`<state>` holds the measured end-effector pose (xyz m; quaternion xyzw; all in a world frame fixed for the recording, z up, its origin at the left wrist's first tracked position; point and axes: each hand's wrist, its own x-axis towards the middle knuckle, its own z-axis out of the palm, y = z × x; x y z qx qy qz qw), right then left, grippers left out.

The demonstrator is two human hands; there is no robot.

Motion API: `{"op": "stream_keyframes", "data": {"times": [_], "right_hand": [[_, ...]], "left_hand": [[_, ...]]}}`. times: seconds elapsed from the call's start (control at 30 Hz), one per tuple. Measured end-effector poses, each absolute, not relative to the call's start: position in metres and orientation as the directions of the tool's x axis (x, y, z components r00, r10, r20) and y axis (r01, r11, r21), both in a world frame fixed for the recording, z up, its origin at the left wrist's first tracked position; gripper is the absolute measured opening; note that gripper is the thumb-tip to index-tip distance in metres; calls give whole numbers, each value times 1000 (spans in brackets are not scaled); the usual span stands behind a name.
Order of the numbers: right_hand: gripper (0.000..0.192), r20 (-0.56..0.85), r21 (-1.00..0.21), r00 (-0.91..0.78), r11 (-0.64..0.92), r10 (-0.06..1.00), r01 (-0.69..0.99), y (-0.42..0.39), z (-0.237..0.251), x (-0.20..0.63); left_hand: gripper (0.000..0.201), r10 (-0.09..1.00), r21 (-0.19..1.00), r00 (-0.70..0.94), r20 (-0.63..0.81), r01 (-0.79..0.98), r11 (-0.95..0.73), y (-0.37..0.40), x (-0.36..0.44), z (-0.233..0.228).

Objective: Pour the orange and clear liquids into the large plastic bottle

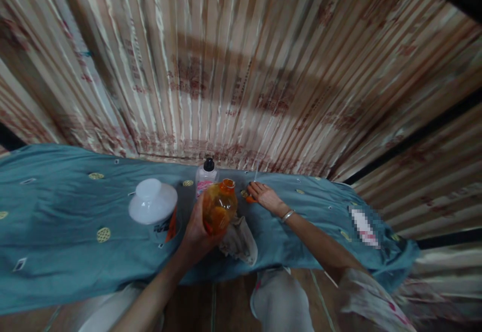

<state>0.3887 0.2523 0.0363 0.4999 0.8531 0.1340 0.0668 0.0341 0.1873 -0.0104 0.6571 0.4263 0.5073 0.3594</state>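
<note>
My left hand (199, 234) is wrapped around a see-through orange bottle (220, 209), whose neck is uncapped. It is raised slightly above the cloth-covered surface. To the right, my right hand (265, 199) has its fingers closed over a small orange spray head (251, 199), partly hidden by them. A thin pale tube (256, 170) sticks up from beside those fingers. Behind the orange bottle stands a clear bottle with a black cap (206, 176) and a pink label. A crumpled grey-beige rag (240, 240) lies just below and right of the orange bottle.
On the left stands a clear container with a wide white lid (150, 204). A teal patterned cloth (75, 241) covers the surface. Pleated curtains (226, 71) hang right behind it. A blurred-out white and pink item (364, 227) lies at the right. My knees are at the front edge.
</note>
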Motion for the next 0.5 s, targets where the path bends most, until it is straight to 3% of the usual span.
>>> {"op": "stream_keyframes", "data": {"times": [0.2, 0.33, 0.5], "right_hand": [[52, 133, 152, -395, 375, 909, 915, 227, 42, 388], [58, 286, -72, -298, 331, 911, 941, 192, 43, 368], [66, 409, -359, -204, 362, 889, 860, 139, 44, 316]], "left_hand": [[137, 933, 915, 144, 331, 193, -354, 185, 31, 6], [139, 936, 919, 143, 322, 192, -345, 185, 35, 3], [146, 938, 918, 129, 323, 199, -343, 186, 37, -5]]}}
